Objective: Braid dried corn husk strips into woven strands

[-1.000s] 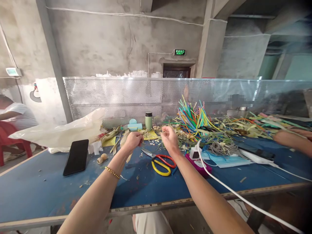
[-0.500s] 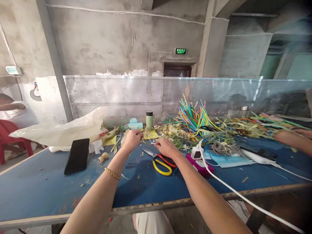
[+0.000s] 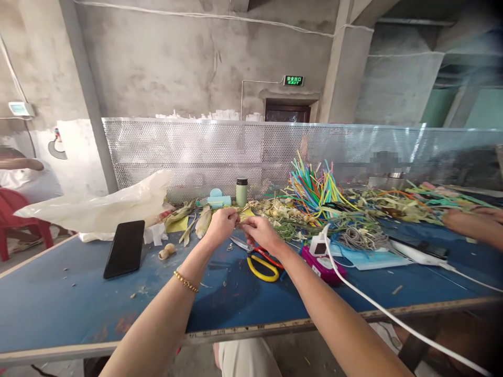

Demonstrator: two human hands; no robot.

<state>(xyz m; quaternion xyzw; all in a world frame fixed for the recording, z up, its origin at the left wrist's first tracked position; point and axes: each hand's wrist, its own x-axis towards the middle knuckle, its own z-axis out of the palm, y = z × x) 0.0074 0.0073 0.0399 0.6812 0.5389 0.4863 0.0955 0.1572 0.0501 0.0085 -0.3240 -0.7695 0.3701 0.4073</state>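
Note:
My left hand (image 3: pixel 223 224) is closed above the middle of the table, its fingertips pinched together. Close beside it, my right hand (image 3: pixel 260 233) is also pinched, and the fingertips of the two hands nearly meet. Whatever lies between them is too small to make out. Scissors (image 3: pixel 262 268) with one yellow and one red handle lie partly under my right hand, blades pointing up and left. Beyond my hands are dried stalks and husks (image 3: pixel 281 209). A dried husk-like piece (image 3: pixel 203 222) rests just left of my left hand.
On the left are a black phone (image 3: pixel 124 248), a pale plastic sheet (image 3: pixel 98 209) and small round bulbs (image 3: pixel 167 251). A green bottle (image 3: pixel 241 193) and colourful strips (image 3: pixel 314 188) stand behind. Right are a purple power block (image 3: pixel 322 267) with a white cable and another person's arm (image 3: pixel 471 226).
My right hand has moved up and left, bringing its fingertips to those of my left hand. My left hand has shifted slightly right. The scissors have stayed in place.

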